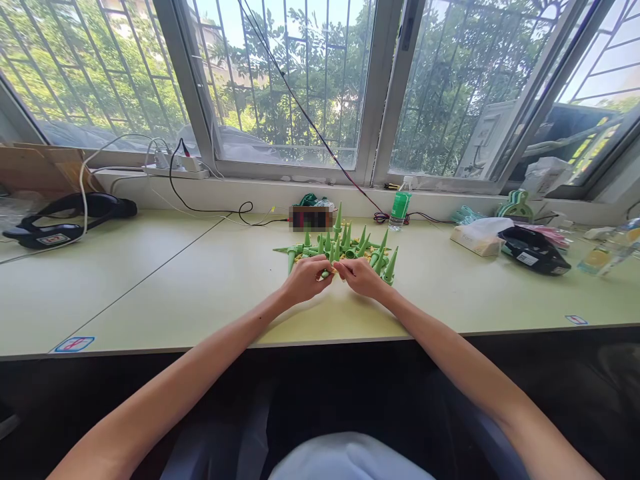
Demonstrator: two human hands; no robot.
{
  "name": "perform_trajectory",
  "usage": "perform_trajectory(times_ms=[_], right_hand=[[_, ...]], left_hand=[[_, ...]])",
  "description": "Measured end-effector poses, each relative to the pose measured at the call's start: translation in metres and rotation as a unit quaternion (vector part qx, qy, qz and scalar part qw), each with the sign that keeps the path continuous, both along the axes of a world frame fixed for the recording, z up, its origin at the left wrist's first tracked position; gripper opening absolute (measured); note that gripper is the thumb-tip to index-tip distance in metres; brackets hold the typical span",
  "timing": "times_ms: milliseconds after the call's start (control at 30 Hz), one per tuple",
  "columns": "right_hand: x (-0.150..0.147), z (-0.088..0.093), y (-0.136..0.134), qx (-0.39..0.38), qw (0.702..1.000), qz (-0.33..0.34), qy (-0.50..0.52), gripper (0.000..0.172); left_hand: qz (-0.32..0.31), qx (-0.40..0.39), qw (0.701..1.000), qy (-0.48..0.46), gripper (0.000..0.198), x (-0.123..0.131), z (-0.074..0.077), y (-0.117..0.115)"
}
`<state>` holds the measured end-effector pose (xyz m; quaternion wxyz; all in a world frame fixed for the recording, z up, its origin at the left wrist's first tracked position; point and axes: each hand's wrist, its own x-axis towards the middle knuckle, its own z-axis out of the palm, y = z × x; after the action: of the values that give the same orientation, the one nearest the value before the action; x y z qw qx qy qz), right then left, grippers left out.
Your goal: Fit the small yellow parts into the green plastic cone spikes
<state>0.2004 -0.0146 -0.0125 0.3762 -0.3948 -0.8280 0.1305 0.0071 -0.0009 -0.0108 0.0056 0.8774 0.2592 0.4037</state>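
A heap of green plastic cone-shaped spikes lies on the pale green table, with small yellow bits among them. My left hand and my right hand meet at the near edge of the heap. Both are closed in a pinch, fingertips touching around one green piece held between them. Several spikes stand upright just behind and to the right of my right hand.
A green bottle stands near the window sill. A white bag and a black device lie to the right. At far left rests another black device, with cables and a power strip on the sill.
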Motion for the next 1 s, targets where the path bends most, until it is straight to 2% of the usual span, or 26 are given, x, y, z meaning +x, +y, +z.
perform_trajectory(times_ms=[167, 400, 867, 1000], right_hand=[[-0.0002, -0.0002, -0.0003, -0.01, 1.0, -0.003, 0.003, 0.051], [0.0001, -0.0017, 0.0004, 0.0, 1.0, -0.003, -0.016, 0.037], [0.0, -0.0037, 0.0033, -0.016, 0.999, 0.007, -0.032, 0.046], [-0.0004, -0.0034, 0.003, -0.012, 1.0, -0.003, -0.019, 0.039]], left_hand=[[0.009, 0.0, 1.0, 0.002, 0.01, 0.0002, 0.0011, -0.0003], [0.029, 0.002, 1.0, -0.003, 0.015, 0.0008, 0.0014, 0.0004], [0.013, -0.054, 0.998, 0.012, 0.009, 0.0002, 0.0005, -0.0016], [0.025, -0.068, 0.997, 0.006, 0.01, 0.0003, -0.0001, 0.001]])
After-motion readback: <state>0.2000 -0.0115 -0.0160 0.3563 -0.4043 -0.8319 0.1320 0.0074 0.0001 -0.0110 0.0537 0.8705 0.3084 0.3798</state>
